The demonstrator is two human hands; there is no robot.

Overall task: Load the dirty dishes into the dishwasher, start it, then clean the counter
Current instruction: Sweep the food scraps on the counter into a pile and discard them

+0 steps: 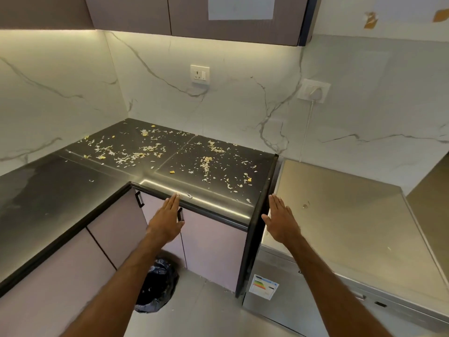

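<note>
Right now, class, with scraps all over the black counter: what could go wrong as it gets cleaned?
Scraps lie close to the right edge of the counter; a rightward sweep may push them onto the dishwasher.
The bin sits at one spot below the front edge; scraps swept off elsewhere would likely hit the floor.
The left hand and right hand hold no cloth; fine bits may stay.

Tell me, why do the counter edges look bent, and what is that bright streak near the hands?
Head view: the wide-angle lens bows straight lines, as on the counter and dishwasher; the streak is glare, likely from lighting under the cabinets, which also tints the marble wall yellowish; the picture is slightly soft throughout.
</note>
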